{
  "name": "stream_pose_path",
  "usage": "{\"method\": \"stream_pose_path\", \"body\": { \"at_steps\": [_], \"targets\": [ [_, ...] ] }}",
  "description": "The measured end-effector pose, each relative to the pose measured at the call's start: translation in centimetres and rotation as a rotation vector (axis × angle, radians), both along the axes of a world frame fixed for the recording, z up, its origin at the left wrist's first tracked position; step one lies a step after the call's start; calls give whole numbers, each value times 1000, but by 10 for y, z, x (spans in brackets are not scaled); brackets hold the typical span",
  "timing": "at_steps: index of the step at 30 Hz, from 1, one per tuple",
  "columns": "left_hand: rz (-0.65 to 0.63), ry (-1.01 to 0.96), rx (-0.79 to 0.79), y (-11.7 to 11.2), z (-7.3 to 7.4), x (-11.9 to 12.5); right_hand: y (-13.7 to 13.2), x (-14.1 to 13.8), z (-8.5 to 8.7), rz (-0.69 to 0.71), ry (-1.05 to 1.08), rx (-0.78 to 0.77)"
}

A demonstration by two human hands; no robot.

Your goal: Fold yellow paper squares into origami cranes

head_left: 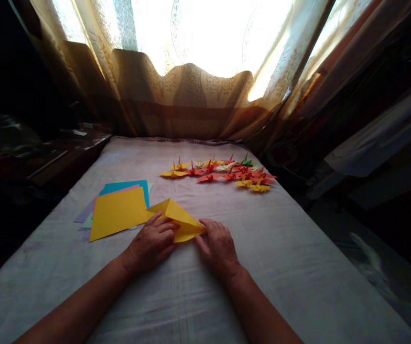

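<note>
Yellow folded sheet [184,220] steadied from both sides

From my remote seat I see the sheet on the cloth-covered bench [155,310], around the middle, between the two hands. The right hand [220,246] pinches its right corner between thumb and fingers, I judge to keep that point under control. The left hand [155,241] lies over the near left part, fingers slightly apart; its thumb is hidden, so I cannot tell whether it grips or only presses. I read it as the anchor that stops the paper slipping.

Just left lies the paper stack [117,212], yellow on top, with blue, pink and lilac edges showing beneath; to me it seems placed for easy reach. The sheet's left tip comes up to it, though I cannot tell if they touch. On the far right, folded paper birds [210,178] in red, yellow, white and green crowd together, presumably kept out of the hands' way. A backlit curtain [191,91] hangs beyond.
</note>
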State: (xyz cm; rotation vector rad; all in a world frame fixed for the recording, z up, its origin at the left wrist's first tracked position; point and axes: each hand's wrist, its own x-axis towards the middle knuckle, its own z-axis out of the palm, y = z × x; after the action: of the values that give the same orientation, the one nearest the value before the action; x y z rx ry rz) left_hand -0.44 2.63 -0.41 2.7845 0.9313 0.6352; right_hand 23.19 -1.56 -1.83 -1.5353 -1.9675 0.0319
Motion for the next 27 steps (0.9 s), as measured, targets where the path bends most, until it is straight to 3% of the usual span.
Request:
{"method": "stream_pose_path", "body": {
  "at_steps": [3,6,10,13,15,17,20,27],
  "targets": [
    [-27,23,-96,-4,1,3,8,9,-3,-72,49,-34],
    [-29,38,-176,-6,4,5,12,15,-2,-55,119,32],
    [-20,92,-224,-9,6,9,8,8,3,164,177,126],
    [-54,116,-222,-11,4,11,11,0,5,332,64,17],
    [-99,105,-218,-10,2,10,18,0,7,251,-53,-98],
    [-116,68,-222,-8,0,7,28,5,9,85,-134,-209],
    [-48,24,-195,0,-6,-2,40,13,12,57,-203,-317],
    [97,144,-32,10,-13,-23,49,22,-7,36,-168,-149]
  ]
}}
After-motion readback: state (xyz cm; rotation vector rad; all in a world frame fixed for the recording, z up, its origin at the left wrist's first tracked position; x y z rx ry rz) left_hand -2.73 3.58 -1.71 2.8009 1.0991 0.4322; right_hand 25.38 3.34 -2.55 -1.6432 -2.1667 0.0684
